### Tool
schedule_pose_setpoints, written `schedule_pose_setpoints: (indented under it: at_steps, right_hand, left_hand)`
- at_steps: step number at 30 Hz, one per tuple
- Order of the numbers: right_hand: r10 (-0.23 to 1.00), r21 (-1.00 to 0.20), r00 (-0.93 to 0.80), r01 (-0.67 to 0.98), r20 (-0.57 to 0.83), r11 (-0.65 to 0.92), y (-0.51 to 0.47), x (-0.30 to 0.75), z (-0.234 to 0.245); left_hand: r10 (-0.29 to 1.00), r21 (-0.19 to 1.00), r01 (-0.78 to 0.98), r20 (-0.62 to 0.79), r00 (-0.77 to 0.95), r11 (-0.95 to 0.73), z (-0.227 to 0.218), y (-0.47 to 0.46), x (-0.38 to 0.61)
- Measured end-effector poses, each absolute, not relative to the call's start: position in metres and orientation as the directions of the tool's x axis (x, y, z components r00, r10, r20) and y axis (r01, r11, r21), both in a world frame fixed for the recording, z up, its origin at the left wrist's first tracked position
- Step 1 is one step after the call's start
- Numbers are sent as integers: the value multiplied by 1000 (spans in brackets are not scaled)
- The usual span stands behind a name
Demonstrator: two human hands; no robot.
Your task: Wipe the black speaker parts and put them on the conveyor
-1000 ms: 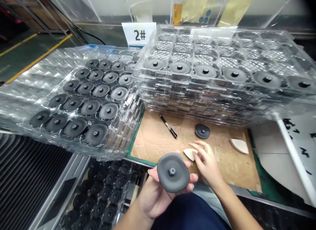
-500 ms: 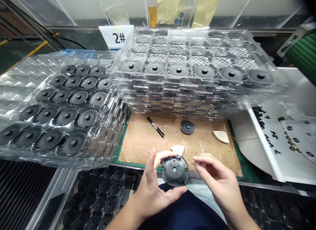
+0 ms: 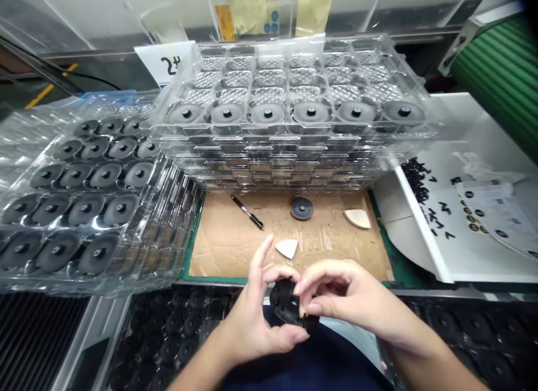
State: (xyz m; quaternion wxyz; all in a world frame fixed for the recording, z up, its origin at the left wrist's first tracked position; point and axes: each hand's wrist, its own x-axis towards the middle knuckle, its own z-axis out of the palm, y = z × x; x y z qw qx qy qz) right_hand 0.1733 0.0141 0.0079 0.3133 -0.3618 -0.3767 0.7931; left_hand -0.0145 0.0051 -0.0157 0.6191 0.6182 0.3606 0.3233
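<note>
Black disc | left hand pinching it | right hand touching, grip unclear | sign: "2#"

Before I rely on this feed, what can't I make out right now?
Black disc in the left hand, head view: partly covered by the right hand, whose fingers also hide whether they pinch anything.
Green ribbed object, head view: cut off by the right edge.
Printed sheet, head view: lettering too small to read.

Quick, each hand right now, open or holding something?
Left hand: holding the black disc by its edge.
Right hand: at the disc; whether it's gripping anything can't be told.
</note>
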Motion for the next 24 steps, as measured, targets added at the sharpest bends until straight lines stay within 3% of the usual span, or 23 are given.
schedule_pose_setpoints:
  at_steps: [5,10,15,18,20,22,24]
  right_hand:
    - [761,-777,-568,-307,-314,-550,9,179,0]
    - [800,-767,-455,-318,-391,-557,-1,179,-6]
    - [852,-836,-341,-249,-397,-489,-6,180,-9]
    - [904,-911,-173,-62,-392,-407,-10,191,-26]
    - [946,-928,27,186,-324,-323,-14,203,-45]
    - [978,-859,164,475,-128,-192,-17,214,-64]
    - [996,-765,69,644,61,2,-18,220,-78]
  left_hand:
    - [770,982,34,-166,616,184,-13,7,-10]
    - [805,995,45,-96,586,86,-15,8,-9]
    - [835,999,48,-15,550,-13,-21,9,-9]
    - [852,996,81,-11,523,-37,-26,8,-10]
    - [858,996,84,-22,513,-24,-29,6,-11]
    - [867,997,79,-43,497,4,-32,4,-13]
    - [882,996,80,-76,465,44,-34,3,-15]
